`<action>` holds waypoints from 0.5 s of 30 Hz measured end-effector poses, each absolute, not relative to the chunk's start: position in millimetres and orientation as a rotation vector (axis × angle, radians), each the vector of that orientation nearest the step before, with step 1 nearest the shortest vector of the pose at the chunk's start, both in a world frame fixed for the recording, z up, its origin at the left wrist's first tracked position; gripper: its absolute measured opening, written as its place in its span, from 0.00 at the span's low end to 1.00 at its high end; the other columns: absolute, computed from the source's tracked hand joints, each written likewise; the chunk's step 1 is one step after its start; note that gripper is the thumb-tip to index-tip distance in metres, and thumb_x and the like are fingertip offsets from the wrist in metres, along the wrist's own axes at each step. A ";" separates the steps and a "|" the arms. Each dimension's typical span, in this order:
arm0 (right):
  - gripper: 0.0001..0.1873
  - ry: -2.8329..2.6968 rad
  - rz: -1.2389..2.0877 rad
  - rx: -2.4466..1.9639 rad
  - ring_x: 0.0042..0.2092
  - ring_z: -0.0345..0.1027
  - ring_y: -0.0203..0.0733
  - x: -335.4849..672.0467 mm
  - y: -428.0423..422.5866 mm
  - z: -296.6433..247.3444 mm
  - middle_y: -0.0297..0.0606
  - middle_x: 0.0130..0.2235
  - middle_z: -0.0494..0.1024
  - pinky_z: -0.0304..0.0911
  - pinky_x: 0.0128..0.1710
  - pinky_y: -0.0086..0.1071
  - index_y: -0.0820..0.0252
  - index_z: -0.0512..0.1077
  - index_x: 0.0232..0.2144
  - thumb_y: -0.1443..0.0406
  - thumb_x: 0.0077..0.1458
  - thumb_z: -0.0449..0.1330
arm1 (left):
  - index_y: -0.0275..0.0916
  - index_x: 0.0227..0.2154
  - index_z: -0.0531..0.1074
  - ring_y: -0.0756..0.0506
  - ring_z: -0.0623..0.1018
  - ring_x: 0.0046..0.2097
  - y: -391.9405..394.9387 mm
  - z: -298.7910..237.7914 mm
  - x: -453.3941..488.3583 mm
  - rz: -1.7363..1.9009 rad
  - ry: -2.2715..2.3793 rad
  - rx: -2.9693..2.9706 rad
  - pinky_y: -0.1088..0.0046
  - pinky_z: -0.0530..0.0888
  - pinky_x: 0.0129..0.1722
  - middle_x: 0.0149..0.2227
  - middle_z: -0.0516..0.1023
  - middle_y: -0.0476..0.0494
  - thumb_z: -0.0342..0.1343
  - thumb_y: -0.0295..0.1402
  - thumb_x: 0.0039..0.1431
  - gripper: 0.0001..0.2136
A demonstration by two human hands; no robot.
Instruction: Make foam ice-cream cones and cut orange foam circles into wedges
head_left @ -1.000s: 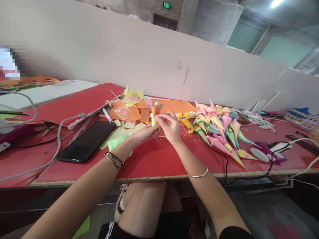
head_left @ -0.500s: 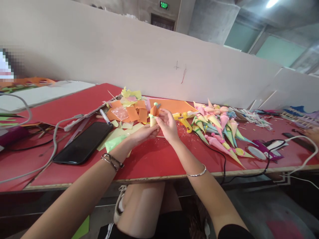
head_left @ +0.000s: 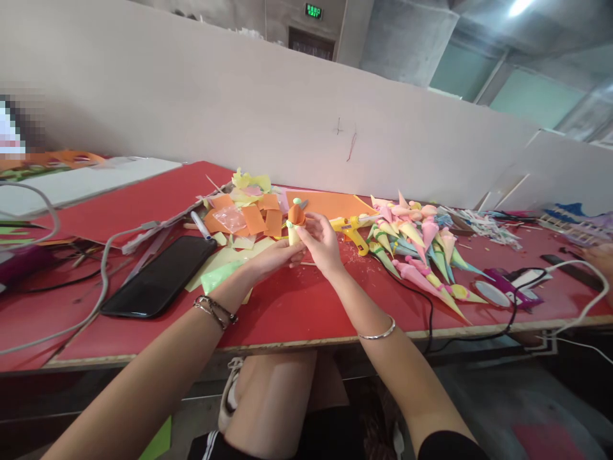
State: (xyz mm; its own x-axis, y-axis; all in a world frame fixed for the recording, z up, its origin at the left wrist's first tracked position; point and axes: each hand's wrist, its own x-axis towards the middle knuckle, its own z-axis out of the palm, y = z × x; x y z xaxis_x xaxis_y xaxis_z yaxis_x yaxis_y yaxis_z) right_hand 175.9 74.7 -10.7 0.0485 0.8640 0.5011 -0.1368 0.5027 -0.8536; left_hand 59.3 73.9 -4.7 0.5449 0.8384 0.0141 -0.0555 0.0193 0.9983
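Observation:
Both my hands meet over the red table (head_left: 297,306). My left hand (head_left: 272,255) pinches the pale yellow lower part of a small paper cone (head_left: 294,225) with an orange wrap and a green ball on top. My right hand (head_left: 322,240) is closed on the orange wrap from the right. Just right of my hands lies a yellow glue gun (head_left: 352,227). Behind the cone lies a pile of orange and yellow paper pieces (head_left: 249,214) and an orange sheet (head_left: 330,204).
A heap of finished coloured cones (head_left: 421,246) lies to the right. A black phone (head_left: 160,275), a marker (head_left: 204,225) and grey cables (head_left: 96,287) lie at the left. A black cord (head_left: 431,306) runs over the front edge. Another person's hand (head_left: 601,255) shows at far right.
The orange wrap has closed round the cone's top under my right fingers. My hands have stayed in place; the view has shifted slightly.

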 end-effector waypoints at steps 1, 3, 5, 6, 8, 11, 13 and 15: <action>0.19 -1.307 0.855 -0.732 0.38 0.69 0.37 176.2 74.8 -10.9 0.36 0.39 0.73 0.67 0.38 0.33 0.53 0.63 0.39 0.56 0.44 0.62 | 0.39 0.17 0.57 0.56 0.54 0.20 74.3 -4.8 59.1 0.800 0.751 1.405 0.76 0.52 0.20 0.17 0.55 0.56 0.59 0.45 0.43 0.19; 0.22 -1.330 0.838 -0.757 0.37 0.68 0.36 176.8 74.9 -11.4 0.35 0.40 0.71 0.67 0.37 0.32 0.52 0.63 0.40 0.56 0.43 0.63 | 0.39 0.17 0.57 0.56 0.53 0.20 74.8 -4.9 58.8 0.798 0.788 1.449 0.76 0.51 0.20 0.17 0.54 0.57 0.57 0.44 0.44 0.18; 0.23 -1.375 0.839 -0.788 0.38 0.68 0.36 177.3 74.8 -11.8 0.35 0.42 0.70 0.66 0.37 0.31 0.51 0.63 0.42 0.56 0.43 0.63 | 0.39 0.16 0.55 0.56 0.51 0.20 74.9 -5.0 58.4 0.801 0.824 1.478 0.75 0.49 0.20 0.16 0.52 0.57 0.56 0.43 0.45 0.17; 0.22 -1.404 0.836 -0.803 0.39 0.67 0.37 177.5 74.6 -11.8 0.36 0.42 0.70 0.66 0.37 0.32 0.52 0.64 0.42 0.56 0.43 0.62 | 0.39 0.15 0.54 0.56 0.51 0.20 74.9 -5.1 58.2 0.802 0.835 1.487 0.75 0.49 0.20 0.16 0.52 0.57 0.55 0.43 0.45 0.17; 0.19 -1.459 0.819 -0.824 0.41 0.66 0.38 177.7 74.0 -11.2 0.36 0.41 0.70 0.65 0.40 0.33 0.53 0.66 0.40 0.56 0.44 0.61 | 0.39 0.14 0.53 0.56 0.51 0.20 74.8 -5.4 57.8 0.802 0.844 1.498 0.75 0.49 0.21 0.15 0.52 0.57 0.54 0.42 0.45 0.18; 0.15 -1.462 0.816 -0.842 0.38 0.66 0.38 177.8 72.4 -9.0 0.35 0.37 0.71 0.64 0.39 0.33 0.56 0.68 0.35 0.56 0.44 0.61 | 0.39 0.13 0.53 0.56 0.51 0.20 75.1 -5.8 57.4 0.787 0.843 1.510 0.75 0.48 0.20 0.15 0.52 0.56 0.55 0.41 0.45 0.18; 0.15 -1.420 0.820 -0.850 0.36 0.65 0.37 177.7 71.4 -7.5 0.34 0.35 0.71 0.64 0.37 0.32 0.56 0.67 0.34 0.57 0.44 0.61 | 0.39 0.14 0.54 0.56 0.51 0.20 75.8 -6.6 57.3 0.774 0.825 1.511 0.75 0.48 0.20 0.15 0.52 0.57 0.56 0.42 0.44 0.18; 0.16 -1.373 0.808 -0.860 0.35 0.65 0.37 177.6 70.8 -6.7 0.33 0.34 0.71 0.64 0.36 0.32 0.56 0.65 0.33 0.57 0.42 0.62 | 0.39 0.16 0.56 0.56 0.52 0.20 76.8 -8.0 57.3 0.777 0.801 1.504 0.76 0.49 0.21 0.16 0.53 0.57 0.57 0.43 0.45 0.18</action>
State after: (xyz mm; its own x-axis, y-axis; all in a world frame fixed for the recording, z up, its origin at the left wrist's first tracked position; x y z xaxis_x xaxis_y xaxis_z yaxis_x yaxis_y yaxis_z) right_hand 177.6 70.8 -6.7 0.0419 0.8792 0.4747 0.0124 0.4746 -0.8801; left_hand 57.3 76.8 -8.0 0.5391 0.8419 0.0241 0.0494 -0.0602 0.9970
